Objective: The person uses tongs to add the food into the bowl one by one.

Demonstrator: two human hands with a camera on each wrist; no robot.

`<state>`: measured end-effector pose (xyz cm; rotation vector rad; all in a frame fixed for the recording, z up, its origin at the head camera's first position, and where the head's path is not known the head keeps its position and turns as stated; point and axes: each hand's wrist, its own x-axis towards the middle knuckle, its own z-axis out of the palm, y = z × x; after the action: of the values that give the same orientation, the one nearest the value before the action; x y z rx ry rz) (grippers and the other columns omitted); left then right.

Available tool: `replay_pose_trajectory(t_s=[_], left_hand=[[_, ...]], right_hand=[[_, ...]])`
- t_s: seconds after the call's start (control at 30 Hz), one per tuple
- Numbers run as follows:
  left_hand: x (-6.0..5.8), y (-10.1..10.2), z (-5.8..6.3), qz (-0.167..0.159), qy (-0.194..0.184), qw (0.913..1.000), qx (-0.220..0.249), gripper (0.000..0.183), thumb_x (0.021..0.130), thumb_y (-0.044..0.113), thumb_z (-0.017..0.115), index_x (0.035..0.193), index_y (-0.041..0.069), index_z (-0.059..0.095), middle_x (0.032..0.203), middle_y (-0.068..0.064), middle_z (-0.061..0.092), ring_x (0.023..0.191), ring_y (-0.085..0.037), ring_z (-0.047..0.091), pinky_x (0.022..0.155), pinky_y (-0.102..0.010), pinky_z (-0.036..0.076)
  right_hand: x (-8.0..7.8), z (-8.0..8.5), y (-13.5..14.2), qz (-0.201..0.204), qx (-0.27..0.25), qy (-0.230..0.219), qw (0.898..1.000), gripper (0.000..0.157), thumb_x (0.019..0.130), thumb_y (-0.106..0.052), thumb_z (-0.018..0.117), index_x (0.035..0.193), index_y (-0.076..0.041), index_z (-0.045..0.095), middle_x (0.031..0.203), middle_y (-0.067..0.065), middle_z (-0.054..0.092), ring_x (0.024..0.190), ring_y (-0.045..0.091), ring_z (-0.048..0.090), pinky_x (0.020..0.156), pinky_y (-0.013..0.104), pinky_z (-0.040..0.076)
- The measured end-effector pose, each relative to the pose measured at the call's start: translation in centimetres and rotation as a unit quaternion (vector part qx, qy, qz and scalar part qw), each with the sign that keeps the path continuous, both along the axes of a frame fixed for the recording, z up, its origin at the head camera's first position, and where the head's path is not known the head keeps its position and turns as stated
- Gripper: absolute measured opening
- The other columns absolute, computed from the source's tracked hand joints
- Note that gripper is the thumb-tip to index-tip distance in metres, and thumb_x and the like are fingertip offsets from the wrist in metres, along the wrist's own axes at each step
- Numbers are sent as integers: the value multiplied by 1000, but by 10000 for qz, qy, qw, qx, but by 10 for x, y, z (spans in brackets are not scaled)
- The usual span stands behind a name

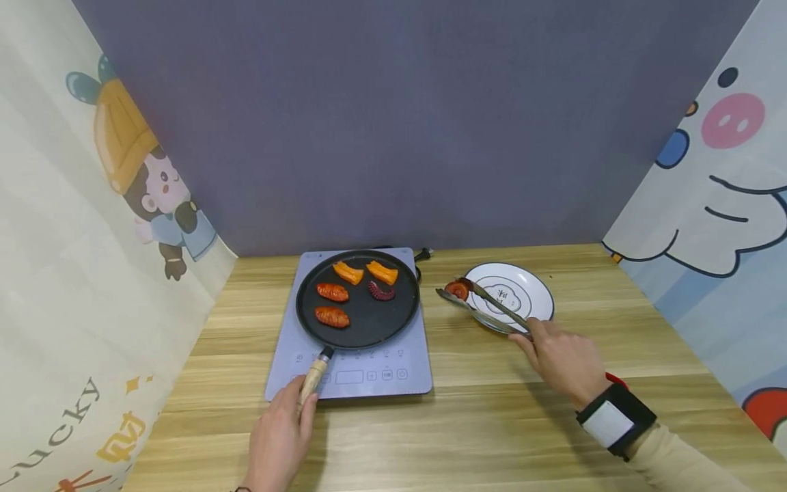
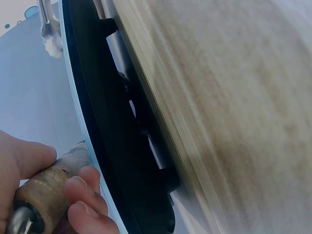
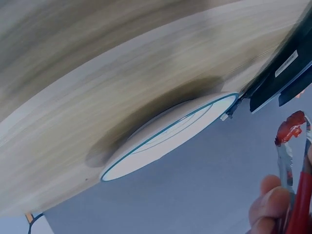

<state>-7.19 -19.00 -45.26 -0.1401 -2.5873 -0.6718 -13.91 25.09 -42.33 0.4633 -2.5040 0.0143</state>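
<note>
My left hand (image 1: 281, 435) grips the wooden handle (image 1: 314, 378) of a flat black frying pan (image 1: 369, 328), its thumb and fingers wrapped round the wood in the left wrist view. In the pan lie two reddish-brown scored pieces like chicken wings (image 1: 332, 316), two orange strips (image 1: 382, 272) and a dark purple octopus tentacle (image 1: 381, 292). My right hand (image 1: 568, 361) holds metal tongs (image 1: 499, 305), with red on the handle in the right wrist view. Between the tongs' tips is a glossy red food piece (image 3: 291, 126), above the left rim of a white plate (image 1: 533, 294).
Beneath the pan is a white induction cooker (image 1: 412, 383) with a control panel at its front. A black plug and cord (image 1: 423, 255) lie behind it. The wooden table (image 1: 467, 437) meets a grey back wall (image 1: 418, 137), with printed curtains on both sides.
</note>
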Motion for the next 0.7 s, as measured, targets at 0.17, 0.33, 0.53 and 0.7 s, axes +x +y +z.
replay_pose_trajectory(t_s=[0.17,0.33,0.53,0.7], left_hand=[[0,0,0,9,-29,10000,-11,34,83,22,62,111,4,55,87,-14,62,71,-28,58,52,-47,45],[0,0,0,15,-31,10000,-26,34,83,22,62,111,5,55,86,-14,62,70,-28,57,52,-47,45],[-1,0,0,-14,-3,10000,-28,33,83,21,62,111,5,55,86,-14,62,70,-29,58,52,-47,45],[0,-1,0,-18,14,10000,-33,33,82,20,62,110,5,55,84,-14,62,69,-29,57,51,-47,45]], right_hand=[[-1,-1,-7,167,-11,51,9998,38,81,-44,60,86,-7,51,55,2,48,40,15,42,30,30,28],[-2,-2,-16,254,-34,13,9997,38,81,-44,60,87,-7,51,56,2,48,40,13,39,30,29,26],[-4,-3,-26,324,-108,34,9994,37,80,-43,61,88,-8,50,57,2,48,38,12,36,30,29,27],[-6,-3,-36,385,-191,0,9991,36,80,-42,62,87,-9,50,56,0,48,39,11,36,30,29,27]])
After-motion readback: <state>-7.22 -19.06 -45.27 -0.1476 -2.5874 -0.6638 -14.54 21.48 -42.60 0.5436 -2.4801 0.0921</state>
